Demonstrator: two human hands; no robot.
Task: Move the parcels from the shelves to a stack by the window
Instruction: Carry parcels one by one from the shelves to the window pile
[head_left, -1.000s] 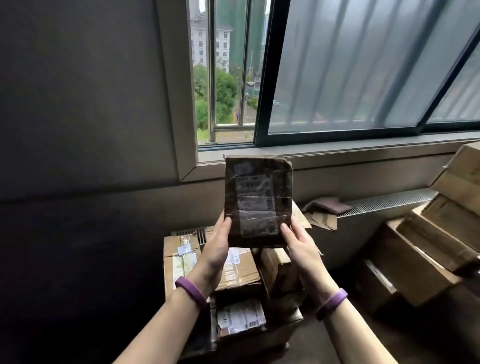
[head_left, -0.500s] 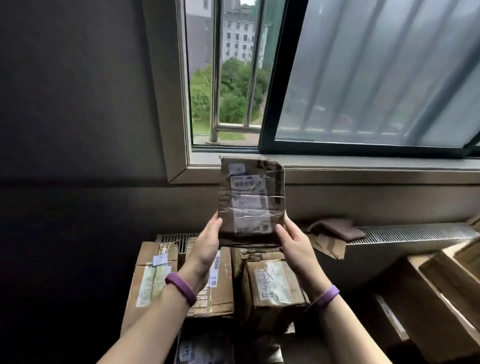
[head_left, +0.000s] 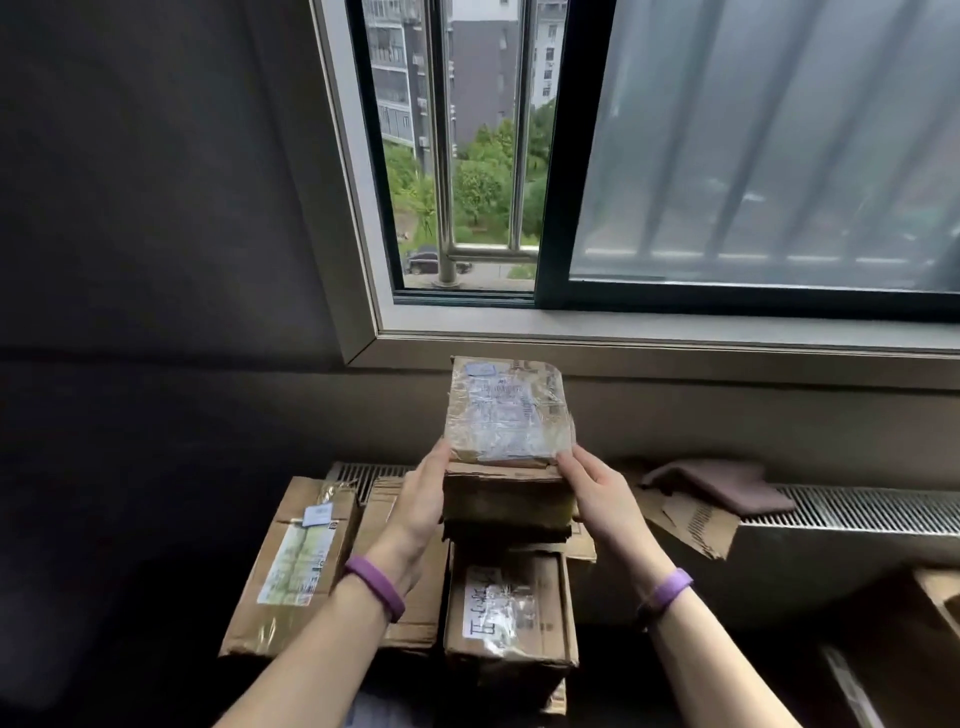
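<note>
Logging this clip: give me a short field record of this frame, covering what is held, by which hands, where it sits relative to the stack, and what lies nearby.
held item: taped parcel, label facing up
left hand: grips the parcel's left side
right hand: grips its right side
position: directly above the labelled box in the stack under the window; contact cannot be told
beside stack: long parcel at left
on radiator: brown cloth, torn cardboard
</note>
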